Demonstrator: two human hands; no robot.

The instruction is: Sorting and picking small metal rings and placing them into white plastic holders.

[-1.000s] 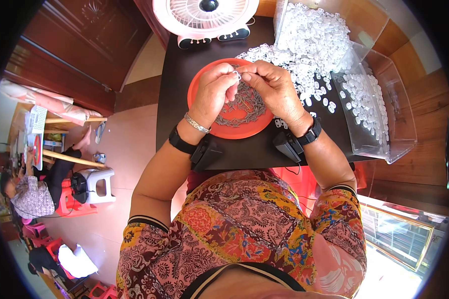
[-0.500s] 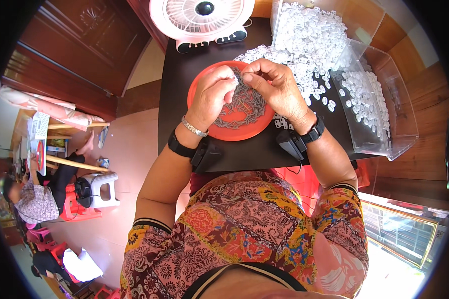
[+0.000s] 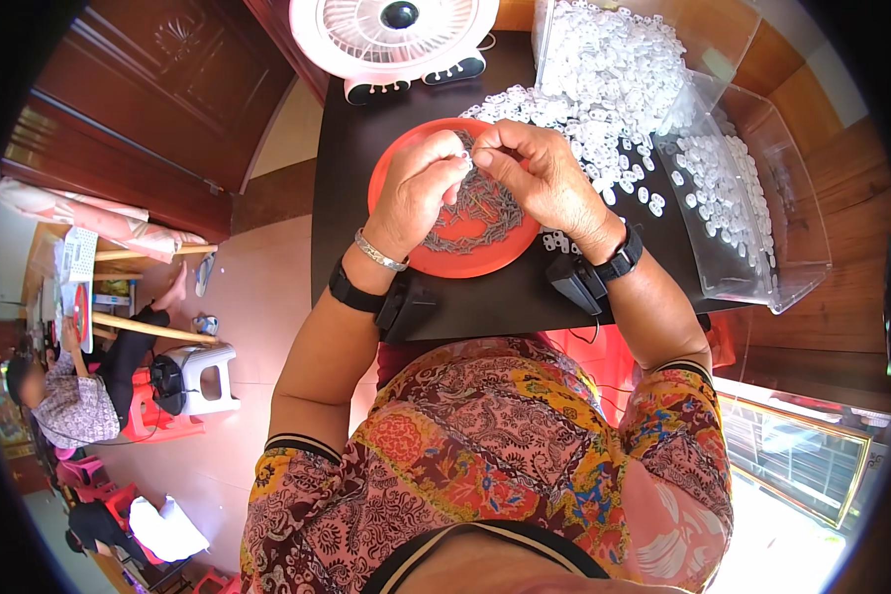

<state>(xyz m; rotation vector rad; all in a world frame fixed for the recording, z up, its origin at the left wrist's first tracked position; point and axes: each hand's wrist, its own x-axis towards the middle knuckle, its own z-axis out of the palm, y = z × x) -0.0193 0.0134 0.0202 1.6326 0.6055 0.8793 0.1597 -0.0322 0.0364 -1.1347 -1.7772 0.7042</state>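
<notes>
Both my hands meet over the orange plate.
My left hand and right hand, wrists bent, pinch one small white piece between fingertips.

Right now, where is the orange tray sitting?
In the head view, the orange tray lies on the dark table, directly under both hands, with the pink fan behind it and loose white parts to its right.

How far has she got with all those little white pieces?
Hard to call. A clear bin already holds some white pieces, though whether those are finished I cannot tell. Both hands, left hand and right hand, pinch one small white piece above the orange plate of small dark parts. A large white heap remains.
</notes>
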